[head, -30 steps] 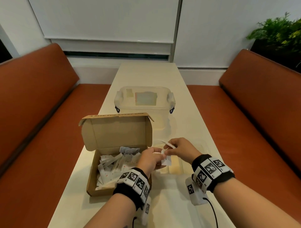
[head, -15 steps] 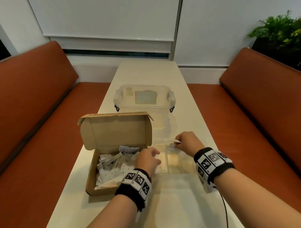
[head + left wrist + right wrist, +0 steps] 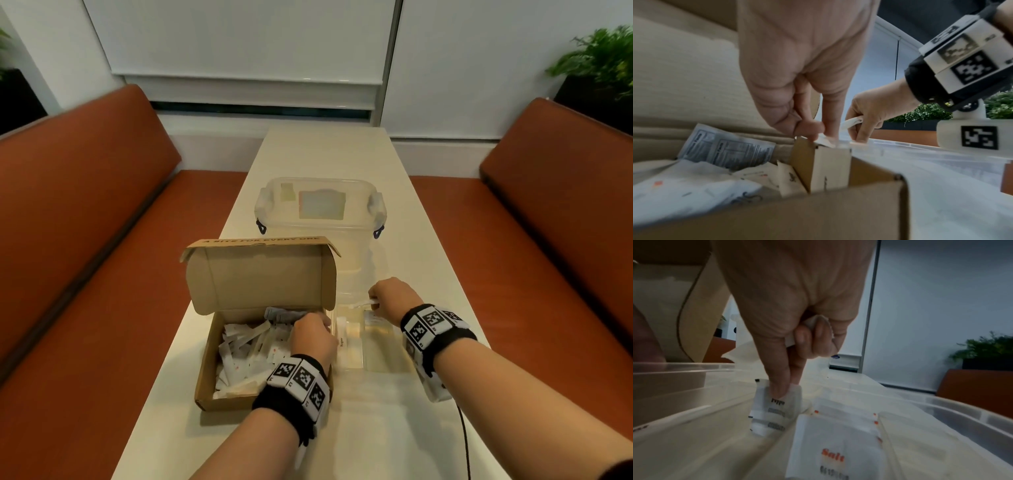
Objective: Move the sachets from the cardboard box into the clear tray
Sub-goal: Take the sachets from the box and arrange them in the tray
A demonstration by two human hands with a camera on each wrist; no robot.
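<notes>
From the head view, I take the cardboard box (image 3: 239, 359) as my landmark. My left hand (image 3: 313, 337) sits over its right wall with fingers curled down; most sachets (image 3: 246, 346) are heaped inside it. The clear tray (image 3: 376, 368) lies against the box's right side, and my right hand (image 3: 390, 296) reaches down into the tray's far end, so each packet travels only a short way. Beyond the box stands a lidded plastic tub (image 3: 320, 209).

In the left wrist view, thumb and fingertips (image 3: 813, 129) pinch a small white sachet (image 3: 825, 142) at the box's right corner, apparently lifting it over the wall.

In the right wrist view, the thumb and forefinger press a printed sachet (image 3: 772, 408) upright into a tray compartment, while the curled fingers clutch a spare packet (image 3: 816, 322). A "Salt" sachet (image 3: 835, 449) lies flat in the neighbouring compartment.

A second ago both hands met just right of the box, working one packet together; they have since parted, the left back to the box, the right down into the tray.
</notes>
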